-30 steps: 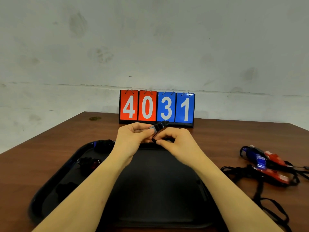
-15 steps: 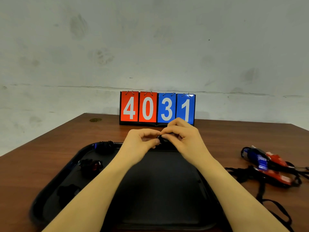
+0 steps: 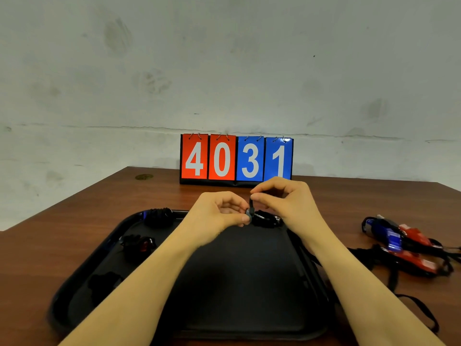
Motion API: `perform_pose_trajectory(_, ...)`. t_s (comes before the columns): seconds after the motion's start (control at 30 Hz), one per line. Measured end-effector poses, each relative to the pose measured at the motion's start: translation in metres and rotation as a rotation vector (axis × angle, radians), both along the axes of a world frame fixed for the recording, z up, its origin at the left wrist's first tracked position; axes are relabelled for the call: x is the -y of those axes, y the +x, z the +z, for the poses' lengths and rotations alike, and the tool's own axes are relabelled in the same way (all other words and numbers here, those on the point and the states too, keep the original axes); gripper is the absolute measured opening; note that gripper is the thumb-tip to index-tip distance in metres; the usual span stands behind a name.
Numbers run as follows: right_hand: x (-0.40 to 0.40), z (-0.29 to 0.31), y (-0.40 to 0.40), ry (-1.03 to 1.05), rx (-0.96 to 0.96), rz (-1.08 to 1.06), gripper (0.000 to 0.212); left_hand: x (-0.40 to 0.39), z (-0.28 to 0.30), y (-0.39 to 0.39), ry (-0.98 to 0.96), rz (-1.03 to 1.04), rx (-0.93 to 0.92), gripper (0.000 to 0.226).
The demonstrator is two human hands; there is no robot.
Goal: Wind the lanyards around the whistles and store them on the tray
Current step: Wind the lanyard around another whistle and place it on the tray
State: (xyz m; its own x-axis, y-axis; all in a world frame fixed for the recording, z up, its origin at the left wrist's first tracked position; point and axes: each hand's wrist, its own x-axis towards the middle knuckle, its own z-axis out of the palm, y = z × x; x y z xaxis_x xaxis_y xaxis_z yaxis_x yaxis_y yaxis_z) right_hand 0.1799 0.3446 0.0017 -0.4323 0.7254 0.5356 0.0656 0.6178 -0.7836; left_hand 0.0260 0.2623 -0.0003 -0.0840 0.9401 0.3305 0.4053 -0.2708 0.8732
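Both hands have lowered toward the tray [image 3: 104,248]. Left hand [image 3: 217,218] pinches the whistle [image 3: 249,214] above its far edge; right hand [image 3: 284,201] pinches the lanyard [image 3: 251,202]. Keep each wrap taut.

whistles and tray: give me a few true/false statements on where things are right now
1. The scoreboard reads 4031. True.
2. Both hands are over the tray. True.
3. The red and blue whistles right of the tray are already wound. False: their lanyards lie loose on the table.
4. The left hand is idle. False: it pinches a black whistle while the right hand pinches its lanyard.
5. Dark bundles lie along the tray's left side. True.
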Motion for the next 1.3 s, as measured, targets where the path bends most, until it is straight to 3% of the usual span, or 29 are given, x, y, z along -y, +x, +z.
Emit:
perform_pose_trajectory(0.13,-0.001,0.004,0.005,-0.09,-0.045,0.047,0.009,0.004,0.003,0.002,0.056,-0.023,0.083,0.018)
perform_pose_trajectory(0.3,-0.001,0.003,0.003,-0.195,-0.045,0.093,0.012,0.005,0.007,0.004,0.128,-0.008,0.313,0.02)
perform_pose_trajectory(0.47,0.009,0.002,-0.002,-0.17,-0.051,0.163,0.012,0.003,0.007,0.001,0.189,0.074,0.477,0.017)
perform_pose_trajectory(0.67,0.013,0.007,-0.001,-0.132,0.111,0.239,0.01,-0.002,0.003,-0.004,0.197,0.204,0.492,0.017)
perform_pose_trajectory(0.87,0.02,0.014,0.0,-0.098,0.135,0.271,0.01,-0.007,-0.001,-0.006,0.198,0.301,0.351,0.015)
perform_pose_trajectory(0.93,0.02,0.012,-0.003,0.015,0.125,0.18,0.01,-0.008,-0.002,-0.007,0.2,0.308,0.281,0.021)
perform_pose_trajectory(1.0,0.016,0.007,-0.007,0.257,0.171,0.034,0.011,-0.009,-0.003,-0.007,0.208,0.301,0.218,0.03)
perform_pose_trajectory(1.1,0.008,-0.002,-0.011,0.574,0.256,-0.109,0.015,-0.009,-0.004,-0.007,0.217,0.301,0.177,0.027)
perform_pose_trajectory(1.3,0.004,-0.005,-0.013,0.823,0.25,-0.305,0.029,-0.009,-0.004,-0.005,0.221,0.299,0.035,0.022)
